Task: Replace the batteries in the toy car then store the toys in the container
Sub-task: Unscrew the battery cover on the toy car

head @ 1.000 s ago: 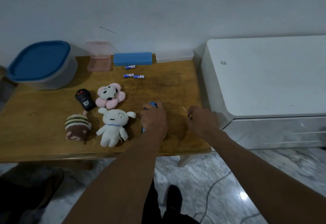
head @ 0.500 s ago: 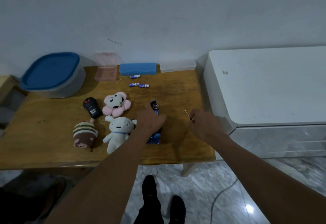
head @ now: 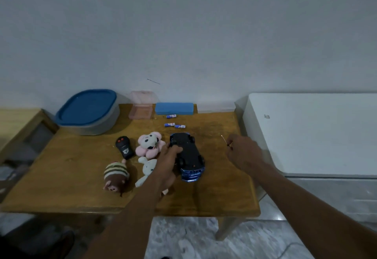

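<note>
The wooden table (head: 77, 179) carries everything. At its far left corner sits the container (head: 87, 114), with its blue lid on, so storing the toys looks like a later step. The toy car (head: 188, 153) lies mid-table, just right of the soft toys (head: 150, 144), turned belly-up with its blue nose toward me. My left hand (head: 170, 155) grips its left flank, fingers curled onto the dark underside to steady it. My right hand (head: 243, 152) hovers right of the car, apart from it, pinching a thin tool (head: 224, 140). Three batteries (head: 169, 124) lie loose just beyond the car. I judge I'm at opening the battery hatch. Next the tool tip must meet the hatch's fastening, which I cannot make out here.
</note>
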Demonstrator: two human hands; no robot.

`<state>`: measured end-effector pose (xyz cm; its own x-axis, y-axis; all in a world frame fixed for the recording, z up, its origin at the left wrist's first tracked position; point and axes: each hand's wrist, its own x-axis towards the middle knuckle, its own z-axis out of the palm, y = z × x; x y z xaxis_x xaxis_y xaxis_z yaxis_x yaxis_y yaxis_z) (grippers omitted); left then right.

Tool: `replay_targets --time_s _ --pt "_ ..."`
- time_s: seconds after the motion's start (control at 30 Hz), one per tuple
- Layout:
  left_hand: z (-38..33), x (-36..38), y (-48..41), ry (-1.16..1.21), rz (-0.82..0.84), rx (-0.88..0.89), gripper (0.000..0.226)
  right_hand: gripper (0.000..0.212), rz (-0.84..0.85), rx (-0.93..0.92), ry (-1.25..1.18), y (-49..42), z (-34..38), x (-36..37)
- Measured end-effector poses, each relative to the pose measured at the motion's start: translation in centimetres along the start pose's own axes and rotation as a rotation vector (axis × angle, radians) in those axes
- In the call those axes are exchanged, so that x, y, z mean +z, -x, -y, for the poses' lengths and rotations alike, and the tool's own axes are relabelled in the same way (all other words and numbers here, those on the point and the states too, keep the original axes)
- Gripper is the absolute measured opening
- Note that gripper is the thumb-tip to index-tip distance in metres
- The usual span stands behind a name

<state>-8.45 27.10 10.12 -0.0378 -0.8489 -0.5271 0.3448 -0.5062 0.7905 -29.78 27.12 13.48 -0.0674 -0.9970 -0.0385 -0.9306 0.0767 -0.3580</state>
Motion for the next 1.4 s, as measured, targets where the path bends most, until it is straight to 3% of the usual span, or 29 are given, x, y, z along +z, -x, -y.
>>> replay_targets --time_s 0.13,0.3,0.5,0.73,0.9,1.07,1.27,1.4 --pt "-1.3 -1.4 0.2 -0.068 0.077 -0.030 0.025 0.011 -0.045 -0.001 0.018 -0.8 2.2 -0.9" --pt "-3.5 -3.5 -0.3 -0.067 0.241 0.030 0.049 0.012 -0.081 0.038 0.029 -1.8 5.1 -1.1" --pt "-5.5 -5.9 -1.6 -0.239 0.431 0.111 0.088 0.012 -0.120 0.075 0.025 -1.7 8.0 -0.8" --pt "-6.3 -7.3 -2.3 -0.438 0.585 0.163 0.107 0.018 -0.169 0.061 -0.056 -0.7 10.1 -1.4" --pt "-6.6 -7.4 -3.0 -0.472 0.652 0.178 0.118 0.026 -0.193 -0.035 -0.238 -0.9 11.3 -2.5" --pt "-7.5 -6.3 -2.5 -0.557 0.691 0.259 0.120 0.022 -0.146 0.035 -0.555 -1.9 12.4 -4.2" --pt "-9.8 -3.8 -1.8 -0.539 0.649 0.341 0.120 0.021 0.002 0.015 -0.984 -3.0 12.5 -7.5" --pt "-11.2 -2.2 -1.7 -0.555 0.603 0.382 0.125 0.012 -0.039 -0.003 -1.083 -3.7 11.9 -8.7"
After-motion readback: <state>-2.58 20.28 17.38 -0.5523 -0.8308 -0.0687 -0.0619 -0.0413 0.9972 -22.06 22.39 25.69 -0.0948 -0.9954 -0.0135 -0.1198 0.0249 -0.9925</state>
